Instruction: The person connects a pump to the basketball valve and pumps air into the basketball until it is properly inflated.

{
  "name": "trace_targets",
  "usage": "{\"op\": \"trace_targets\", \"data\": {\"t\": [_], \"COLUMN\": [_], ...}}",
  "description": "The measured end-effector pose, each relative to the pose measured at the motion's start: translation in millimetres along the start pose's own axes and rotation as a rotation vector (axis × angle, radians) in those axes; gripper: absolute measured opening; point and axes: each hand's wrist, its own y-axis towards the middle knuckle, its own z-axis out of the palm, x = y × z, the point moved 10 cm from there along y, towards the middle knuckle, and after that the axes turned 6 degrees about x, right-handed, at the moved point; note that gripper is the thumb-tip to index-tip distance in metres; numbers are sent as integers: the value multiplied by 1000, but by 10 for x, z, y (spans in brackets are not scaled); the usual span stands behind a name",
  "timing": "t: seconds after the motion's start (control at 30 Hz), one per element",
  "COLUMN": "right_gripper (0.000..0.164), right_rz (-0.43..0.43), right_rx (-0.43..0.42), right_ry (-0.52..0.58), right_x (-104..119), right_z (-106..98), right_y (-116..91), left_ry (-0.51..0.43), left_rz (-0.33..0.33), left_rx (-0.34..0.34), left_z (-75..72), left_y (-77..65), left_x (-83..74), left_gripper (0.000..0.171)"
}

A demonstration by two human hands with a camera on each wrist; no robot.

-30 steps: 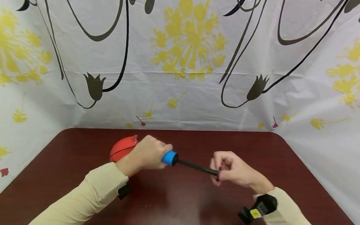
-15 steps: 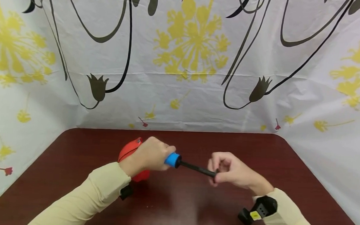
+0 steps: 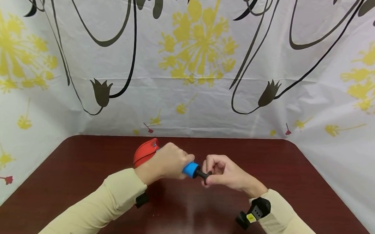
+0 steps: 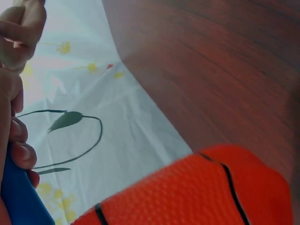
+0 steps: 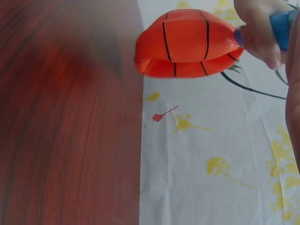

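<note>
My left hand (image 3: 171, 161) grips the blue barrel of a hand pump (image 3: 190, 169) above the table. The thumb and fingers of my right hand (image 3: 224, 171) pinch the pump's black handle, and only a short piece of its rod shows between handle and barrel. A red-orange ball (image 3: 145, 153) with black lines, like a small basketball, is on the pump's far end, partly behind my left hand. In the right wrist view the ball (image 5: 187, 42) looks partly deflated, with a deep fold along it. The left wrist view shows the ball (image 4: 197, 192) close up.
A dark reddish-brown table (image 3: 106, 211) lies below both hands. Behind it and at the sides hangs a white sheet (image 3: 200, 107) with yellow and grey flower prints. Each wrist carries a small black camera, such as the right one (image 3: 254, 213).
My right hand has moved left and pushed the pump's rod into the barrel. My left hand, with pump and ball, has shifted slightly right.
</note>
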Motion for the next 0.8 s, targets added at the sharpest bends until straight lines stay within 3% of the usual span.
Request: {"op": "trace_targets", "data": {"t": [0.13, 0.27, 0.37, 0.43, 0.6, 0.7, 0.8], "right_gripper": [20, 27, 30, 30, 25, 23, 24], "right_rz": [2, -59, -67, -51, 17, 34, 23], "right_rx": [22, 127, 170, 151, 12, -30, -6], "right_ry": [12, 97, 131, 110, 6, -34, -29], "right_x": [57, 207, 230, 173, -69, -122, -63], "right_z": [12, 51, 64, 52, 3, 10, 39], "right_y": [-113, -289, -337, -288, -79, -6, -31], "left_ry": [-28, -42, -28, -15, 7, -2, -16], "left_rz": [-9, -41, -47, -40, 3, 17, -2], "left_rx": [18, 37, 50, 49, 22, 38, 77], "left_z": [58, 58, 42, 29, 14, 38, 81], "left_y": [-110, -199, -183, -134, -14, -38, -121], "left_x": [79, 192, 207, 173, 10, -20, 40], "left_gripper": [26, 29, 29, 27, 24, 25, 26]}}
